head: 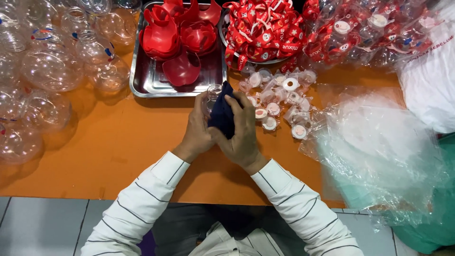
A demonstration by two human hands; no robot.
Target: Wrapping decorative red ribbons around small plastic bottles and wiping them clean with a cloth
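Observation:
My left hand (pixel 197 128) grips a small clear plastic bottle (pixel 212 96) whose neck sticks out above the fingers. My right hand (pixel 242 130) presses a dark blue cloth (pixel 222 114) against the bottle's side. Both hands meet over the orange table (pixel 118 156), just in front of a steel tray (pixel 147 80). White striped sleeves cover both forearms.
The steel tray holds red plastic parts (pixel 182 35). A bowl of red printed ribbons (pixel 263 28) stands to its right. Several clear round bottles (pixel 52 66) crowd the left. Small bagged white caps (pixel 284 102) and clear plastic bags (pixel 379 137) lie at the right.

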